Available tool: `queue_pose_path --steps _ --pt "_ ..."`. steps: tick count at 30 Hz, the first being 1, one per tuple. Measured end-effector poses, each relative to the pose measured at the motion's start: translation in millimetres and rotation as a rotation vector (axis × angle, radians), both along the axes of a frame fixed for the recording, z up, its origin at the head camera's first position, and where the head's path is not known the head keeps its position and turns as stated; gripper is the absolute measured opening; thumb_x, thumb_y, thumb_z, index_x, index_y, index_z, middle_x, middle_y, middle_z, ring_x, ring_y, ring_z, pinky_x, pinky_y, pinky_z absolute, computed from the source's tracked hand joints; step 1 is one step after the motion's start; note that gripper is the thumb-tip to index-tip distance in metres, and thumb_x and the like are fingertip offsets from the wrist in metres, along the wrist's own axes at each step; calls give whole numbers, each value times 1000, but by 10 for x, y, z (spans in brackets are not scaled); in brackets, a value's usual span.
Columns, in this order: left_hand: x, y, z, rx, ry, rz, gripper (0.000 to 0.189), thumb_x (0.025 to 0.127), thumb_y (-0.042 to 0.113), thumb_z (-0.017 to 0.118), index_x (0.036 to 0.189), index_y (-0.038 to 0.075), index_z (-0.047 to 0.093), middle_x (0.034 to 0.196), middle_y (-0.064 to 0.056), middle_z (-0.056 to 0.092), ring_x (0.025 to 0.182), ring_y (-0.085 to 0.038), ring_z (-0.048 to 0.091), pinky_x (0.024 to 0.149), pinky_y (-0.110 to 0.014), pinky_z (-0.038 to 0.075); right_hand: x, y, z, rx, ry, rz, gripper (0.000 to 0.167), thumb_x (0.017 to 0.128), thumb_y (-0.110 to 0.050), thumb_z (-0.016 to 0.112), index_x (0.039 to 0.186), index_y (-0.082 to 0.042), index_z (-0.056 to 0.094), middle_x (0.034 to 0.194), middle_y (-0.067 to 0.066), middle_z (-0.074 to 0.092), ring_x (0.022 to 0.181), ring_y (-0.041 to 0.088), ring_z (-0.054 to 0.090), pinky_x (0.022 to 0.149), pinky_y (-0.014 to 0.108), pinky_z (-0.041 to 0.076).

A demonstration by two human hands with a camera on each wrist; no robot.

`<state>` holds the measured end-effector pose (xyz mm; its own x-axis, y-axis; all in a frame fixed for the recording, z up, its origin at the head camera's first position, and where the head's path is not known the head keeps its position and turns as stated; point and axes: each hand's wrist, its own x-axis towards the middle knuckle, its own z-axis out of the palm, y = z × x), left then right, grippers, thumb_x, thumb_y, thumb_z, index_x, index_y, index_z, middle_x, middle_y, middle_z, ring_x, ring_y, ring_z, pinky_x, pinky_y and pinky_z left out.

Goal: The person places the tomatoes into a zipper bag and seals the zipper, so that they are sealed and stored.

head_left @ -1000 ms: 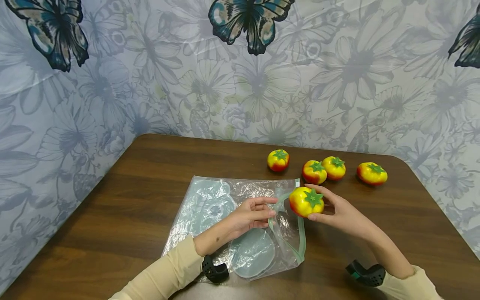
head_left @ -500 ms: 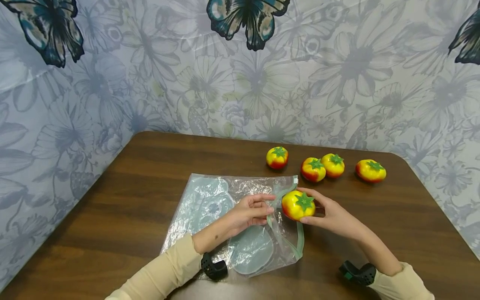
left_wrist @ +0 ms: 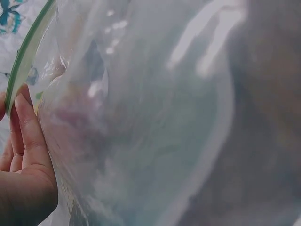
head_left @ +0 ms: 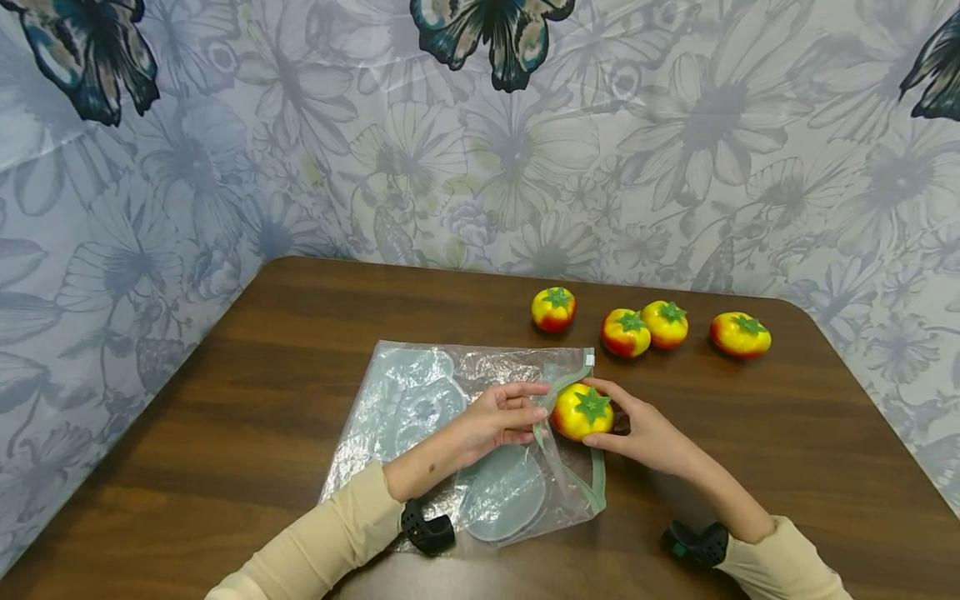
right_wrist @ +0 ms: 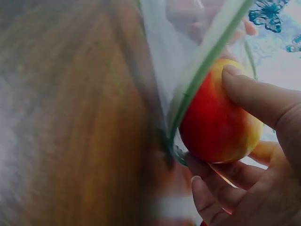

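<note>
A clear zip bag (head_left: pixel 517 533) with a green zip edge lies flat on the table, pale round patterns showing on it. My left hand (head_left: pixel 502 421) pinches the upper layer at its mouth, lifting the green edge (left_wrist: pixel 29 47) away from the lower layer. In the right wrist view my right hand (right_wrist: pixel 263 183) grips a red-and-yellow tomato (right_wrist: pixel 221 117) between thumb and fingers. That tomato, with its green star-shaped top, is at the bag's mouth, partly behind the raised green edge. From the head view, its left side is right beside my left fingertips.
Several more tomatoes stand behind the bag: one alone (head_left: pixel 553 310), a pair side by side (head_left: pixel 626 333), and one farther right (head_left: pixel 740 335). The brown table (head_left: pixel 225 417) meets a floral wall cloth at its back edge.
My right hand has carried the tomato leftward, from the bag's right edge into its mouth. The left hand keeps its pinch on the bag's edge. The head view has tilted slightly downward.
</note>
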<state>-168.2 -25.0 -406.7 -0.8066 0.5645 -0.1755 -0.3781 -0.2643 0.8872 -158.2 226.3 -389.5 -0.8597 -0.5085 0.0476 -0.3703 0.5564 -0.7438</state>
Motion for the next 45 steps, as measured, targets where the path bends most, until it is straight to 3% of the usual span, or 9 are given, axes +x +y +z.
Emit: queue_pose_path --steps 5,12,18,22,29,34,45 --pt "-5 -3 10 -4 3 -6 41 89 3 59 129 -1 51 89 -2 63 65 -9 58 65 -22 53 7 -43 -57 32 34 -11 72 80 -25 75 138 -3 38 118 17 53 88 22 54 72 30 51" --pt "-19 2 15 7 -18 -7 42 89 2 59 130 1 51 90 -2 64 64 -9 59 66 -21 53 19 -96 -77 45 68 -38 74 80 -25 76 139 -1 37 132 20 44 98 26 51 79 39 49" --pt "-17 3 9 2 -21 -4 42 89 2 59 130 1 51 90 -3 64 66 -9 59 66 -21 53 23 -43 5 65 101 8 76 79 -27 76 140 -2 37 134 19 44 107 32 51 87 47 48" --pt "-16 2 18 -1 -18 7 42 90 3 59 131 1 50 90 -3 64 67 -9 60 65 -21 53 9 43 93 87 104 46 77 77 -22 78 140 -3 38 135 17 45 108 31 54 86 46 48" --pt "-23 4 28 15 -19 18 42 89 0 59 131 0 50 84 -2 61 67 -9 60 65 -21 53 5 131 168 110 91 34 62 80 -16 75 133 0 48 121 12 57 99 25 59 82 43 51" --pt "-22 -3 44 24 -8 12 43 89 0 58 131 -1 49 85 -2 61 66 -9 60 65 -21 53 3 84 112 99 111 36 58 82 -22 73 130 0 51 116 11 59 93 22 59 79 40 52" --pt "-42 -23 69 26 -7 8 43 90 -1 57 132 -2 48 93 -4 64 67 -10 60 66 -21 53 -23 41 33 69 136 0 53 82 -19 74 127 -3 51 111 8 61 89 20 61 76 38 53"
